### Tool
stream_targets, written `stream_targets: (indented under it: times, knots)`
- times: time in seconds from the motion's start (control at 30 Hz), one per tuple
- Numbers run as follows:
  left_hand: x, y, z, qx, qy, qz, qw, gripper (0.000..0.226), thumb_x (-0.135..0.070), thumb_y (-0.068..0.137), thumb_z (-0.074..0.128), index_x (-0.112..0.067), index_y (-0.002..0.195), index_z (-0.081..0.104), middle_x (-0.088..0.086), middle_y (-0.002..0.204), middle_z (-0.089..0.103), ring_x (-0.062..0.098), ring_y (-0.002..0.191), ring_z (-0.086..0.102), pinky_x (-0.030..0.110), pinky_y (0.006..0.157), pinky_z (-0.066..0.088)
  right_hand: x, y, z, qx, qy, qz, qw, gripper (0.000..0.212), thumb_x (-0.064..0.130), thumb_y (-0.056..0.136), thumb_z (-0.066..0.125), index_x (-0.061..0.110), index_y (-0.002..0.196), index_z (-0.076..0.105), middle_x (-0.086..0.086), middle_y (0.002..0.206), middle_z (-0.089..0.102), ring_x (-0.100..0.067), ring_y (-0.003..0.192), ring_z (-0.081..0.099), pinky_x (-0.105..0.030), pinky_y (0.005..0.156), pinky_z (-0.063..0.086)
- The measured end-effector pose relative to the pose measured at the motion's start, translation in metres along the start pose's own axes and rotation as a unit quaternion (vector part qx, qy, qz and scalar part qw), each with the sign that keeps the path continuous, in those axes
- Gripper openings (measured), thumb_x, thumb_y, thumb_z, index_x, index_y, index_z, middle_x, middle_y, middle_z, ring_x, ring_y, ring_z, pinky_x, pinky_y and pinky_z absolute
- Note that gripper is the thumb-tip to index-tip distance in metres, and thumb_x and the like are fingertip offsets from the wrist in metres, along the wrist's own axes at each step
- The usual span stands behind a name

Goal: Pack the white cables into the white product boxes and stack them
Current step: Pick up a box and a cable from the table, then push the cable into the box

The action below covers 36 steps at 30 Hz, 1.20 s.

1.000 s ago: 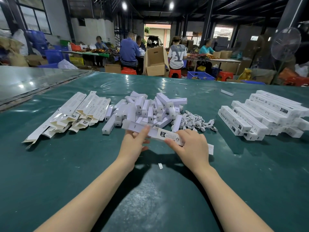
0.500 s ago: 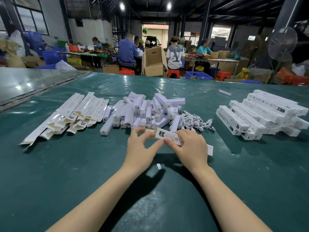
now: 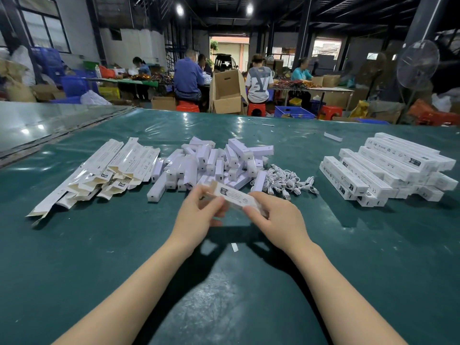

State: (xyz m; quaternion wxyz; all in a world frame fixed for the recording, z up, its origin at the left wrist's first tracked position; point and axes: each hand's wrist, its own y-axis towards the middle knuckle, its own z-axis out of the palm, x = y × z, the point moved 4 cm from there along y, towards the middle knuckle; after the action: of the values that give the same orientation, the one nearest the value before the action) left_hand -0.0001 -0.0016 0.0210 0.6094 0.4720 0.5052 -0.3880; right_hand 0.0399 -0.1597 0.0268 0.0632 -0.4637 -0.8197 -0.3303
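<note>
Gripping white box (image 3: 235, 196), contents unseen

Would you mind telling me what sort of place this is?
Most likely a packing workshop or small factory floor: stacked white product boxes on a green work table, with an open cardboard carton and other seated people behind it.
</note>
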Motion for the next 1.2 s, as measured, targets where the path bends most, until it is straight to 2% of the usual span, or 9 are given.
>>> stream_targets:
  times: [0.17,0.37,0.5,0.6,0.7,0.8,0.93,1.07,1.2]
  knots:
    - [-0.004,0.012,-0.021,-0.08,-0.086,-0.012,0.993,0.042,-0.012,0.091,0.055,-0.022,0.122,0.029,0.003,0.108,0.056,0.014,0.093,0.06,0.027,0.074,0.054,-0.014,0.0,0.006,0.017,0.129,0.1,0.987,0.023,0.027,0.083,0.066,0.022,0.106,0.065,0.004,0.076,0.057,-0.019,0.075,0.055,-0.028,0.075,0.044]
    - [0.011,0.001,0.001,-0.01,0.25,-0.05,0.967,0.05,-0.039,0.087,0.056,-0.021,0.131,0.04,0.0,0.124,0.029,0.013,0.101,0.043,0.02,0.087,0.028,0.024,-0.004,0.031,0.147,0.308,0.041,0.939,0.008,0.026,0.082,0.062,0.026,0.074,0.065,0.008,0.063,0.057,-0.003,0.06,0.045,-0.02,0.061,0.036]
    - [0.008,0.001,-0.006,0.018,0.346,-0.033,0.937,0.055,-0.031,0.081,0.063,-0.027,0.129,0.038,0.001,0.116,0.043,0.019,0.098,0.054,0.026,0.079,0.036,-0.021,0.008,0.013,-0.001,0.032,0.12,0.992,0.018,0.022,0.088,0.055,0.014,0.101,0.065,-0.004,0.113,0.061,-0.018,0.108,0.05,-0.031,0.089,0.036]
    - [0.006,0.002,-0.004,0.029,0.28,-0.031,0.959,0.06,-0.015,0.078,0.064,-0.028,0.129,0.035,-0.002,0.109,0.052,0.014,0.09,0.058,0.025,0.069,0.041,-0.063,0.004,0.005,0.064,-0.092,0.232,0.966,0.053,0.047,0.092,0.043,0.021,0.138,0.039,-0.007,0.151,0.024,-0.021,0.139,0.018,-0.041,0.11,0.021]
    - [0.003,0.004,-0.004,0.044,0.21,-0.047,0.976,0.063,-0.003,0.075,0.061,-0.038,0.12,0.035,-0.011,0.096,0.056,0.003,0.083,0.058,0.018,0.057,0.042,-0.073,0.003,0.016,0.166,-0.148,0.226,0.949,0.064,0.064,0.09,0.025,0.03,0.145,0.026,-0.003,0.157,0.01,-0.02,0.144,0.007,-0.045,0.114,0.008]
    - [-0.004,0.003,-0.009,0.058,0.271,-0.013,0.961,0.064,-0.006,0.072,0.059,-0.038,0.122,0.036,-0.015,0.095,0.059,0.009,0.082,0.059,0.023,0.064,0.044,-0.071,0.005,0.014,0.132,-0.161,0.212,0.955,0.059,0.061,0.091,0.027,0.023,0.131,0.048,-0.003,0.143,0.039,-0.022,0.135,0.03,-0.044,0.109,0.021]
    - [-0.015,0.004,-0.024,0.11,0.585,0.067,0.801,0.052,-0.021,0.076,0.054,-0.036,0.124,0.039,-0.014,0.107,0.059,0.016,0.091,0.055,0.027,0.068,0.038,-0.064,0.002,-0.005,-0.016,-0.044,0.197,0.979,0.044,0.046,0.091,0.045,0.012,0.076,0.069,-0.01,0.079,0.066,-0.032,0.09,0.057,-0.034,0.074,0.04]
    - [-0.011,0.008,-0.034,0.128,0.615,0.058,0.776,0.045,-0.024,0.084,0.05,-0.032,0.128,0.041,-0.009,0.124,0.055,0.017,0.111,0.05,0.031,0.088,0.04,-0.065,0.004,0.009,0.097,-0.098,0.183,0.973,0.056,0.056,0.091,0.036,0.028,0.14,0.038,0.0,0.147,0.036,-0.021,0.136,0.026,-0.038,0.104,0.026]
    - [0.001,-0.001,-0.011,0.175,0.591,0.112,0.78,0.06,-0.024,0.082,0.052,-0.03,0.138,0.032,-0.007,0.139,0.039,0.017,0.124,0.04,0.034,0.102,0.034,-0.071,0.003,0.021,0.187,-0.179,0.187,0.948,0.066,0.066,0.09,0.018,0.033,0.147,0.018,0.006,0.158,0.004,-0.024,0.144,0.004,-0.043,0.113,0.007]
